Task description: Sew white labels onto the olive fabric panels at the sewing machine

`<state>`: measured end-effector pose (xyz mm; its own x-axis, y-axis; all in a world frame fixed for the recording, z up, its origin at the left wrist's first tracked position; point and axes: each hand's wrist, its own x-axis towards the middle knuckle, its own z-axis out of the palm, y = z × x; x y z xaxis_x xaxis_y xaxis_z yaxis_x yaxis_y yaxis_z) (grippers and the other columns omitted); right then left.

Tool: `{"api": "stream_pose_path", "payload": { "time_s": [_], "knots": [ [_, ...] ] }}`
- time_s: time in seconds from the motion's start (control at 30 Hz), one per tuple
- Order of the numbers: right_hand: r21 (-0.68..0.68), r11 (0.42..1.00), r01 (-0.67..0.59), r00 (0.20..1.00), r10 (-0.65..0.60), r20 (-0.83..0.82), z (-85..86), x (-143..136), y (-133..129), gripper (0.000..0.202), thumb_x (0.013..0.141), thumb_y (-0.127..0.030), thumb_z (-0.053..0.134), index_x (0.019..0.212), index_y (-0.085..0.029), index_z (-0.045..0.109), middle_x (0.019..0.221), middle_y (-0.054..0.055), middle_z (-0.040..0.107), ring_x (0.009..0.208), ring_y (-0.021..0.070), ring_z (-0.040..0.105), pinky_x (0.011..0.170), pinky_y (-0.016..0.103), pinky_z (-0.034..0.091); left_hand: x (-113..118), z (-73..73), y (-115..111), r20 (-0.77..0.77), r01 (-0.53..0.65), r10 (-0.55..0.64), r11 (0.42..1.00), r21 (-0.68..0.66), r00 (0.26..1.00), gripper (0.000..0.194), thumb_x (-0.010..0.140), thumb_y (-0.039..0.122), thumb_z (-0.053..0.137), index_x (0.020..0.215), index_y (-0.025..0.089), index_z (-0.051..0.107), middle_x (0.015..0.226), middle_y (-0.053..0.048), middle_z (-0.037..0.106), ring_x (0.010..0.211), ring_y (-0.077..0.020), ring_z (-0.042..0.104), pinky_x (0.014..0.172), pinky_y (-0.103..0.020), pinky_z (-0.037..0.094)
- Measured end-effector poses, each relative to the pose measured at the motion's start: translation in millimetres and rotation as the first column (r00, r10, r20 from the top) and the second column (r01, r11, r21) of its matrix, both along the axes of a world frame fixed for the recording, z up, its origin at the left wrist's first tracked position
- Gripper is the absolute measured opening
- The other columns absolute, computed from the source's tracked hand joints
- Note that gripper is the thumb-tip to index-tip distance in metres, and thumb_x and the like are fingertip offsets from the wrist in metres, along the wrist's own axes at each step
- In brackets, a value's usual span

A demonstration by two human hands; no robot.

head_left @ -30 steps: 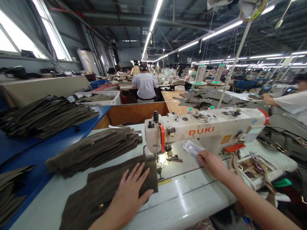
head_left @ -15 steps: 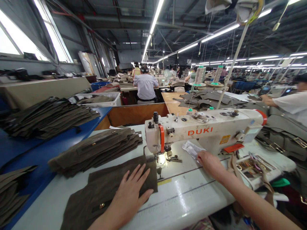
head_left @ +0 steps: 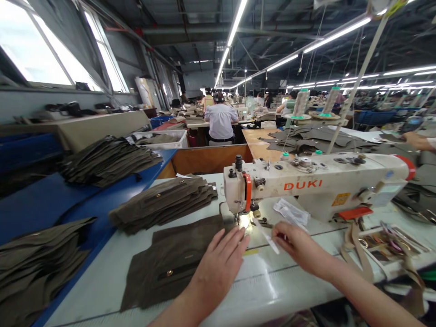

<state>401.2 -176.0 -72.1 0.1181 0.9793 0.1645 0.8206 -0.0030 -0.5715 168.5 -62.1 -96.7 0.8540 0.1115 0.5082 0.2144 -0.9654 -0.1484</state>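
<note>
My left hand [head_left: 220,261] lies flat, fingers extended, over the right end of a dark olive fabric panel [head_left: 184,238] with a brass snap on a dark strap. Its fingertips are close to the lit needle area of the white sewing machine [head_left: 269,186]. My right hand [head_left: 301,247] is closed, its fingertips pinching a thin white strip [head_left: 267,237] just right of the needle. Behind that hand, a small pile of whitish strips [head_left: 292,213] rests on the machine bed.
Stacked olive panels [head_left: 163,202] lie left of the machine, with more piles [head_left: 109,161] on the blue table [head_left: 91,206]. A tray of small tools [head_left: 391,243] stands at right. A seated person [head_left: 221,120] works ahead; another person's hand [head_left: 417,141] shows at far right.
My right hand has drawn a white strip from the pile and brought it left toward the needle. My left hand has shifted toward the needle along the panel's right end. The view has turned slightly left.
</note>
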Motion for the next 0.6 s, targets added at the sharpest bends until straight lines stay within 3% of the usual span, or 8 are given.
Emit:
{"api": "stream_pose_path", "payload": {
  "time_s": [0.1,0.2,0.27,0.37,0.43,0.6],
  "knots": [
    [0.038,0.985,-0.169,0.981,0.171,-0.093,1.7,-43,12,0.014,0.088,-0.013,0.047,0.078,-0.02,0.055,0.08,0.002,0.062,0.074,0.0161,0.056,0.068,0.025,0.042,5,-0.5,-4,0.049,0.056,-0.054,0.997,-0.051,0.997,0.037,0.097,0.011,0.035,0.131,0.015,0.05,0.123,-0.009,0.065,0.12,-0.0196,0.056,0.108,-0.04,0.036],
    [0.058,0.985,-0.163,0.976,0.17,-0.138,-0.8,-64,26,0.016,0.086,-0.01,0.05,0.075,-0.02,0.055,0.076,0.0,0.061,0.072,0.0152,0.056,0.067,0.024,0.043,-2,-2.8,5,0.12,0.076,-0.058,0.985,-0.153,0.991,0.03,0.098,0.01,0.034,0.105,0.016,0.063,0.095,-0.006,0.072,0.095,-0.017,0.066,0.1,-0.038,0.044],
    [0.083,0.99,-0.112,0.983,0.122,-0.134,-5.7,-66,33,0.017,0.086,-0.01,0.051,0.075,-0.02,0.057,0.075,0.0,0.061,0.074,0.0159,0.058,0.068,0.025,0.045,-11,-3.5,15,0.144,0.047,-0.022,0.984,-0.173,0.989,0.031,0.097,0.009,0.034,0.092,0.017,0.064,0.087,-0.005,0.071,0.087,-0.0173,0.067,0.095,-0.038,0.049],
    [0.156,0.984,-0.084,0.993,0.095,-0.069,-17.7,-63,32,0.017,0.09,-0.012,0.048,0.093,-0.018,0.063,0.093,0.007,0.066,0.09,0.0198,0.06,0.081,0.032,0.049,-21,-6.0,34,0.128,-0.073,0.091,0.987,-0.143,0.988,0.03,0.093,0.005,0.037,0.089,0.016,0.065,0.087,-0.006,0.071,0.087,-0.0202,0.067,0.09,-0.04,0.052],
    [0.175,0.973,-0.154,0.988,0.153,0.016,-27.1,-64,25,0.025,0.091,-0.014,0.047,0.112,-0.016,0.061,0.114,0.011,0.064,0.108,0.0225,0.057,0.095,0.038,0.046,-22,-9.9,43,0.075,-0.145,0.154,0.983,-0.115,0.985,0.029,0.09,0.002,0.04,0.091,0.015,0.066,0.092,-0.008,0.071,0.092,-0.0222,0.066,0.09,-0.041,0.051],
    [0.038,0.941,-0.335,0.929,0.323,0.182,-40.8,-75,5,0.042,0.092,-0.025,0.053,0.133,-0.014,0.053,0.141,0.013,0.051,0.132,0.025,0.042,0.112,0.042,0.033,-11,-15.7,45,-0.142,-0.162,0.147,0.982,-0.101,0.979,0.027,0.085,-0.002,0.047,0.093,0.015,0.067,0.107,-0.009,0.069,0.107,-0.0237,0.062,0.097,-0.041,0.047]
  ]
}}
